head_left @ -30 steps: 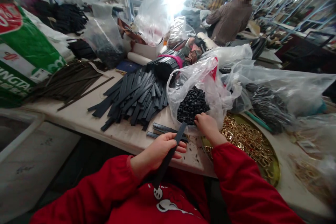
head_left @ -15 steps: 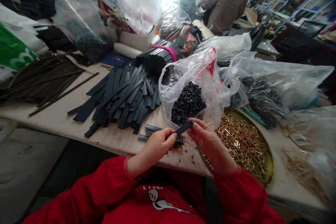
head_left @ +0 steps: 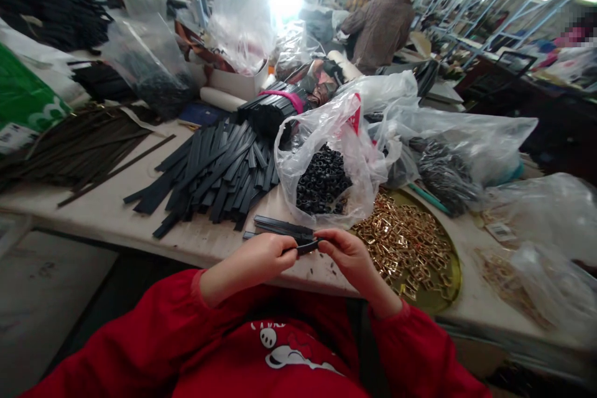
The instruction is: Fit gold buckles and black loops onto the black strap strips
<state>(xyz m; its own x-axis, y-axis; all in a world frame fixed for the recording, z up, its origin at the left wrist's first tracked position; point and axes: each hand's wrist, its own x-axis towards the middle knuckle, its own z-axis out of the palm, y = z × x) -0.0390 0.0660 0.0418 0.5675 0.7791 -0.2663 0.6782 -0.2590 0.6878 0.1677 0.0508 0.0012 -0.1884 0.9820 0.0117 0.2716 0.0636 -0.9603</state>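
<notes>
A short black strap (head_left: 308,247) is stretched between my two hands, just above the front edge of the table. My left hand (head_left: 268,256) is closed on its left end. The fingertips of my right hand (head_left: 342,252) pinch the other end. Right behind the strap, several black straps (head_left: 282,226) lie in a small stack on the table. A plastic bag (head_left: 291,189) holding small black loops (head_left: 324,180) stands open beyond my hands. Beside my right hand is a round brass-coloured tray (head_left: 454,280) heaped with gold metal buckles (head_left: 401,239).
A large pile of black straps (head_left: 219,168) spreads over the table at left, with a pink-tied bundle (head_left: 270,106) behind. Long brown strips (head_left: 84,143) lie farther left. Clear bags (head_left: 485,137) crowd the right side. A person (head_left: 380,31) stands in the background.
Both hands have come slightly lower and to the left with the strap. The strap has gone from slanting upward to nearly level. The camera view has shifted slightly.
</notes>
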